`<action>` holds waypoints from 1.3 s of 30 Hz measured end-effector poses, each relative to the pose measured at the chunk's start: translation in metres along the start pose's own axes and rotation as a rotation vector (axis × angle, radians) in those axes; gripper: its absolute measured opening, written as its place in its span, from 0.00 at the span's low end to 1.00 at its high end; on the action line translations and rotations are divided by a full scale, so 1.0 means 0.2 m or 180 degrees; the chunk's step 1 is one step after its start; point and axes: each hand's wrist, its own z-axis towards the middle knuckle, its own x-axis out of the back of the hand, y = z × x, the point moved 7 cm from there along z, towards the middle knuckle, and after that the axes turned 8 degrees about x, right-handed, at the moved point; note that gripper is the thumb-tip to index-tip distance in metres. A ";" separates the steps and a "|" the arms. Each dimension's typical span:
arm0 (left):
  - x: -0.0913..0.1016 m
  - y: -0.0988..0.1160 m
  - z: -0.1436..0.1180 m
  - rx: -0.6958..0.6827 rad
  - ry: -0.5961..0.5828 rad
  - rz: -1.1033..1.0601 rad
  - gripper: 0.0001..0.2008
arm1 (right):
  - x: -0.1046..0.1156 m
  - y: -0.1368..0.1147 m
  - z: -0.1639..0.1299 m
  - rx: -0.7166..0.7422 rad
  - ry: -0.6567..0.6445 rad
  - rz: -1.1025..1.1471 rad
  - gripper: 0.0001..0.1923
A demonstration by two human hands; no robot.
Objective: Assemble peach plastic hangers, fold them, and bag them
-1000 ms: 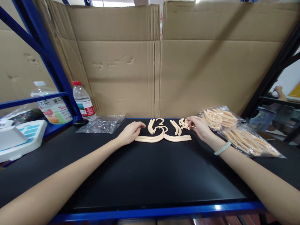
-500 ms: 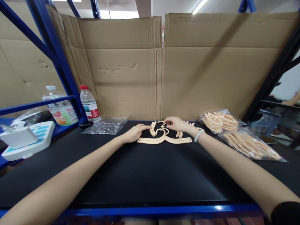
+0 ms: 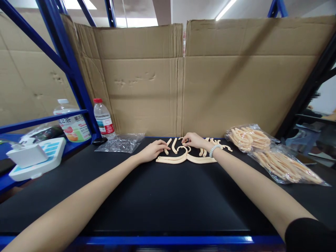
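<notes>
Cream plastic parts shaped like pieces of folding clothes hangers lie at the far middle of the black table. My left hand has its fingertips closed on a short curved hanger arm. A second hanger arm lies just right of it. My right hand, wearing a pale bead bracelet, pinches at a small hanger hook, which its fingers partly cover. In front of both hands lies a hanger with long curved arms and hooks at its centre. More hanger parts lie behind my right wrist.
Clear bags packed with cream parts lie at the right. To the left are a crumpled clear bag, a red-capped bottle and a white device with blue keys. Cardboard walls the back; a blue rail edges the front.
Two hanger arms that lay together are now apart, the left one under my left fingers. My right hand has shifted slightly, its fingers drawn together near the hook. The view has tilted a little.
</notes>
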 end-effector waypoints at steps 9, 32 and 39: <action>0.04 0.02 -0.02 0.0048 0.0365 -0.0313 0.08 | 0.09 0.01 -0.03 -0.0235 0.0935 0.0610 0.03; -0.07 0.33 -0.17 0.1785 0.1153 -0.4532 0.14 | -0.02 -0.40 -0.56 -0.1179 0.1555 0.3761 0.16; -0.12 0.36 -0.17 0.1797 0.0868 -0.5037 0.19 | -0.07 -0.39 -0.57 -0.1329 0.1493 0.4022 0.19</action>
